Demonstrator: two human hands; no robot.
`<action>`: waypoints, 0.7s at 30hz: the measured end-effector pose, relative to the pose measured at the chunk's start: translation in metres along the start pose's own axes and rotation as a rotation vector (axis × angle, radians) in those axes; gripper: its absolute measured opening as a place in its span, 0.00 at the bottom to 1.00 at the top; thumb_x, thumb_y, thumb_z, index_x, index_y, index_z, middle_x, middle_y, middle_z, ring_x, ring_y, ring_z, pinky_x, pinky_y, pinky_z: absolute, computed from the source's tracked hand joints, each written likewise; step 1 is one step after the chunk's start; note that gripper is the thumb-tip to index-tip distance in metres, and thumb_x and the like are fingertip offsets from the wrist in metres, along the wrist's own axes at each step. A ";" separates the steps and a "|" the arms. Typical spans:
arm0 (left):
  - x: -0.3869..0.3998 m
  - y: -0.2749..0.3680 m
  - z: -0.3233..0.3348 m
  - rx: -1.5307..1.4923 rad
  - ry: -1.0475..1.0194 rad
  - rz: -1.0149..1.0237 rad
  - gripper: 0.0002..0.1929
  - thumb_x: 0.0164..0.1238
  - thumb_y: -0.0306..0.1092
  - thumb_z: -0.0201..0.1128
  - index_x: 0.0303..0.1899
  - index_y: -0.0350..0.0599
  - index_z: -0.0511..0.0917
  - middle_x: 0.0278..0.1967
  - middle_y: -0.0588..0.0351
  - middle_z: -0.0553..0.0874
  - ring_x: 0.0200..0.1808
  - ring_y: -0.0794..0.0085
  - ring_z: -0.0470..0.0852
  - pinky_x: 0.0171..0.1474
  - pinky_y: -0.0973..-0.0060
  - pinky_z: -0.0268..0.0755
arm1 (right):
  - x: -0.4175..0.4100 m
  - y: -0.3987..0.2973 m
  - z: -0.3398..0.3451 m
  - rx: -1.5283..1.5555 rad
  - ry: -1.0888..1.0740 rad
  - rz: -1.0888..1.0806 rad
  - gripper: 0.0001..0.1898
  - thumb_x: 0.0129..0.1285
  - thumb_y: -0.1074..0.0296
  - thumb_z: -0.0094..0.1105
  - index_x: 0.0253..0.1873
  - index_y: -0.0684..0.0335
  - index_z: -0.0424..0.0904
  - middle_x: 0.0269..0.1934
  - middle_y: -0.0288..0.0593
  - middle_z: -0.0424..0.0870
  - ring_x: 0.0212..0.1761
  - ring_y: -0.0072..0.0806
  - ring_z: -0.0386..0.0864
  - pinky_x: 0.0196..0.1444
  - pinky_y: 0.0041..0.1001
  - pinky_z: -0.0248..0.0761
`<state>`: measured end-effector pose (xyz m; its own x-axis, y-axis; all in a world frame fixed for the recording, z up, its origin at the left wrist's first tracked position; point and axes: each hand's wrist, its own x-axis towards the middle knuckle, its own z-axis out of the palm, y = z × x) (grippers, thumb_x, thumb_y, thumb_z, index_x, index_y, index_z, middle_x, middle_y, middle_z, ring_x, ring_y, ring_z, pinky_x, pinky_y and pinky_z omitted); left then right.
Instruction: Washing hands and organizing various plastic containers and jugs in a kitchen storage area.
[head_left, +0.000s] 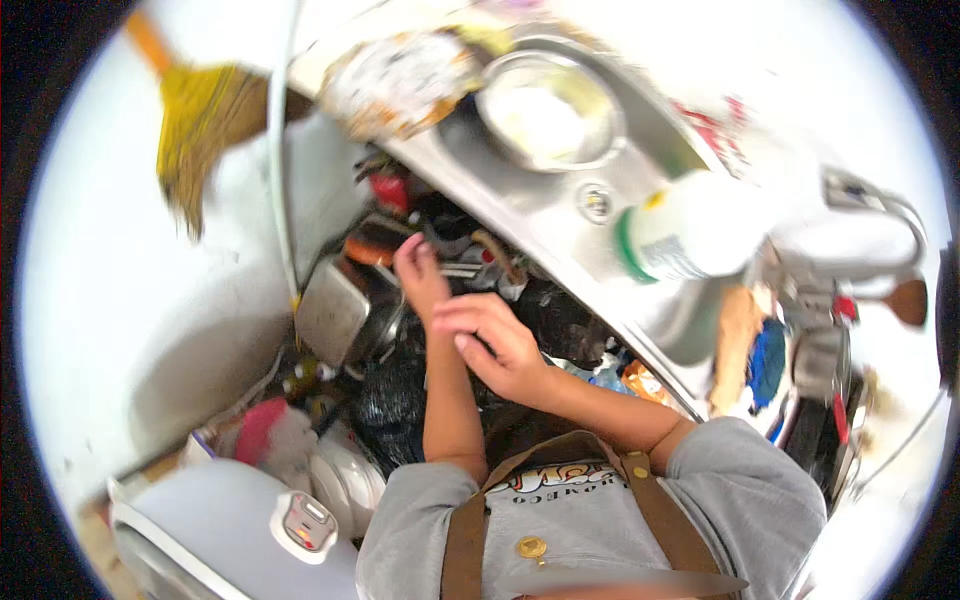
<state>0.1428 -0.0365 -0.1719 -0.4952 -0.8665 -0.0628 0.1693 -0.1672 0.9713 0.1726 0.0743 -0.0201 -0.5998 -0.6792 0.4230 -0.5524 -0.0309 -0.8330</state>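
My left hand (421, 274) is raised in front of me beside the sink's edge, its fingers slightly curled with nothing seen in them. Across my left wrist reaches my right hand (491, 341), its fingertips at or just over the wrist and its thumb apart from the fingers. Both hands are above the clutter beneath the counter. To the right of them runs a stainless steel sink (517, 217), with a round metal bowl (551, 112) in its far part. A white container with a green rim (697, 229) stands on the sink nearer to me.
A yellow broom (199, 127) hangs at the left wall near a pale hose (277, 150). Below are a metal container (330, 311) and black plastic bags (390, 409). A rice cooker (232, 517) sits at lower left. Pots and a blue brush or sponge (766, 364) are at right.
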 end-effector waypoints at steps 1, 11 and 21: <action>-0.003 0.025 0.006 0.073 -0.019 -0.007 0.10 0.65 0.30 0.49 0.45 0.37 0.71 0.38 0.56 0.76 0.39 0.73 0.74 0.46 0.78 0.66 | 0.001 -0.016 -0.017 0.027 0.011 -0.056 0.11 0.54 0.79 0.50 0.43 0.64 0.74 0.42 0.47 0.75 0.45 0.40 0.72 0.50 0.31 0.64; -0.095 0.165 0.113 0.109 -0.407 0.232 0.09 0.64 0.27 0.49 0.44 0.36 0.72 0.39 0.54 0.75 0.42 0.72 0.74 0.47 0.77 0.66 | -0.064 -0.107 -0.241 -0.703 0.500 0.029 0.11 0.55 0.74 0.51 0.44 0.63 0.74 0.42 0.47 0.76 0.44 0.40 0.73 0.47 0.31 0.66; -0.146 0.172 0.233 0.211 -0.853 0.582 0.17 0.62 0.37 0.54 0.47 0.35 0.70 0.47 0.46 0.73 0.47 0.61 0.73 0.52 0.68 0.64 | -0.129 -0.047 -0.364 -1.271 0.776 0.344 0.17 0.54 0.65 0.56 0.48 0.62 0.72 0.50 0.56 0.70 0.54 0.49 0.66 0.56 0.40 0.60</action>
<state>0.0457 0.1703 0.0573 -0.8344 -0.1550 0.5289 0.4626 0.3246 0.8250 0.0654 0.4298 0.0947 -0.7211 0.0306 0.6921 -0.1999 0.9473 -0.2502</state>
